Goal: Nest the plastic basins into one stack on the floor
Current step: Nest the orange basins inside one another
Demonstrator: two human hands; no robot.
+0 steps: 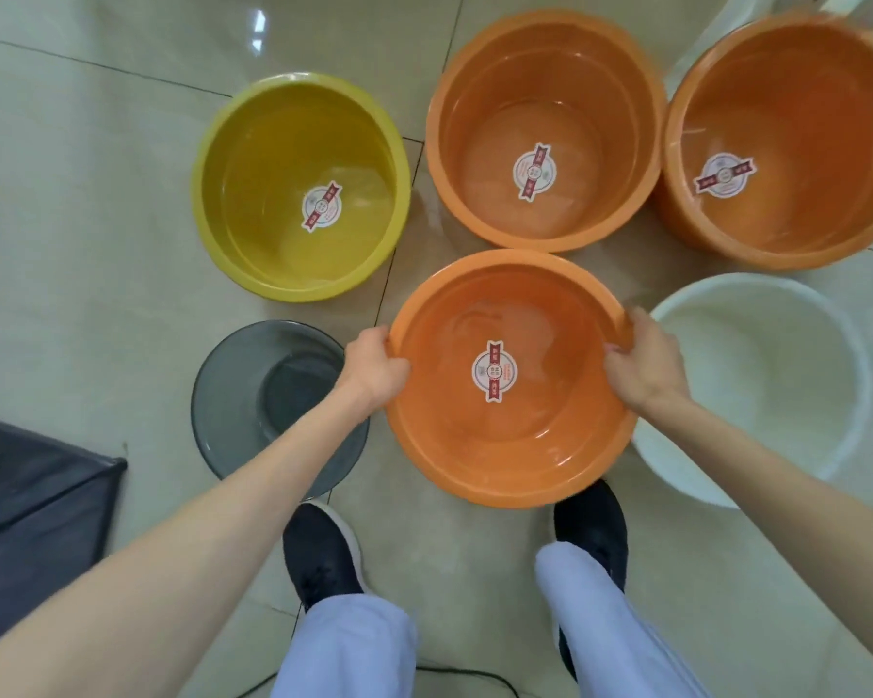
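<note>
Head view: orange basin gripped at opposite rims by left hand and right hand, fingers curled over edge.

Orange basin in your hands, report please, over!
Left hand and right hand both grip the round orange plastic basin by its rim. Nothing nested yet. Grey basin and white basin sit close on either side.
</note>
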